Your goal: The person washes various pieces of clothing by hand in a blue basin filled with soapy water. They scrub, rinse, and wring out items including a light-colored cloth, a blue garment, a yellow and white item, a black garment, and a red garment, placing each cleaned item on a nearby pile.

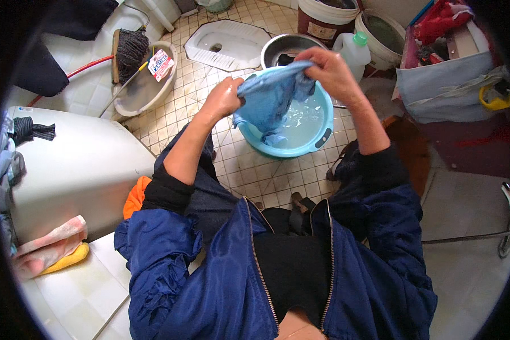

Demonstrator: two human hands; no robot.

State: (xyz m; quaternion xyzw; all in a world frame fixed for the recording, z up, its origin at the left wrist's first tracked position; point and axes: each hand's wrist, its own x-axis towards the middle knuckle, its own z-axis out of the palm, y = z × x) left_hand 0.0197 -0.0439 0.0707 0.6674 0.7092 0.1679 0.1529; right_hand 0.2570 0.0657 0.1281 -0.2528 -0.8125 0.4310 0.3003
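Observation:
Between my two hands a wet blue cloth (267, 102) is stretched, gathered along its top edge. My left hand (223, 97) grips its left end, and my right hand (326, 68) pinches the other end, somewhat higher up. The cloth hangs over a light blue plastic basin (329, 114) on the floor between my feet. Cloudy water (304, 121) with glints on its surface fills part of the basin. The lower tip of the cloth hangs down at the water; whether it dips in is hard to tell.
Behind the basin stand a metal bowl (274, 46) with something dark in it, a white jug (352, 51) with a green cap, and two buckets (316, 27) (384, 36). A squat toilet (227, 44) is set in the tiled floor. Leftward are a mop (129, 55), an oval tub (170, 85) and a white appliance (80, 148).

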